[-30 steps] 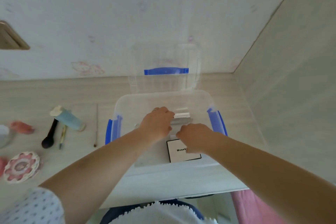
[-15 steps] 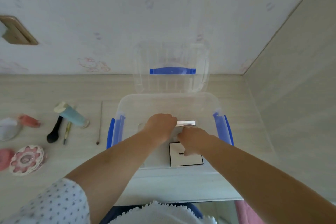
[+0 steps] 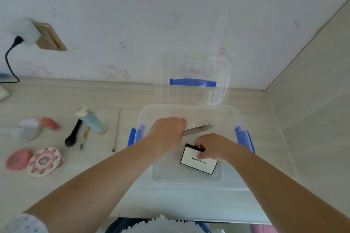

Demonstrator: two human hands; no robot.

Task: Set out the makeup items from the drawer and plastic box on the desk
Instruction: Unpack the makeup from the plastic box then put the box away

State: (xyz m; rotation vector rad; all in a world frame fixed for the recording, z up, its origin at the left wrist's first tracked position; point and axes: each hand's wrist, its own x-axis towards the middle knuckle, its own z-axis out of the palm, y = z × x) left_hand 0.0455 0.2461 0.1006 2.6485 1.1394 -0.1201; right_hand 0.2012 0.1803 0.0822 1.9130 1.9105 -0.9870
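Head view: your desk (image 3: 56, 185) carries the clear plastic box (image 3: 265, 138), lid (image 3: 191, 66) propped open against the wall. Both your hands are inside the box. Your left hand (image 3: 166, 132) grips a flat silver item (image 3: 198, 129) that juts out toward the right. Your right hand (image 3: 214, 147) pinches the upper edge of a white black-edged card box (image 3: 197, 162), tilted on the box floor. Left on the desk lie a pink flower palette (image 3: 45, 161), a blue tube (image 3: 92, 121), a black brush (image 3: 73, 136) and a thin stick (image 3: 117, 130).
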